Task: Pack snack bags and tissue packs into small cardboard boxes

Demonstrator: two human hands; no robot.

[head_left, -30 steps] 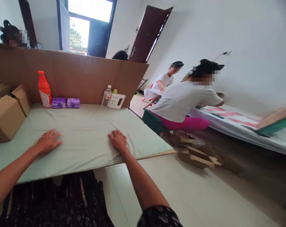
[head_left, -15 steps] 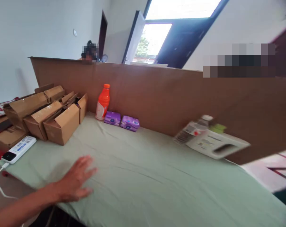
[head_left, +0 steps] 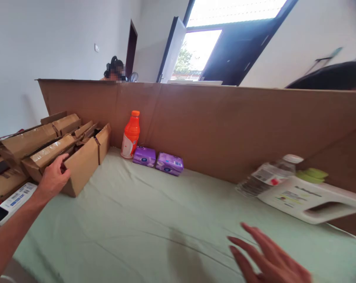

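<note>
My left hand is at the near corner of an open-topped cardboard box, at the left. Its fingers curl over the box's edge, and the thumb lies against the side. What its fingertips touch inside is hidden. My right hand hovers over the green cloth at the lower right, fingers apart and holding nothing. Behind the held box stand a taped cardboard box and several others.
An orange bottle stands beside two purple packs along a cardboard partition. A clear bottle and a white jug are at right. A white device lies at left. Behind the partition is a person.
My left hand has moved up and left from above the cloth onto the cardboard box. My right hand has come into view at the lower right. The camera view has shifted.
</note>
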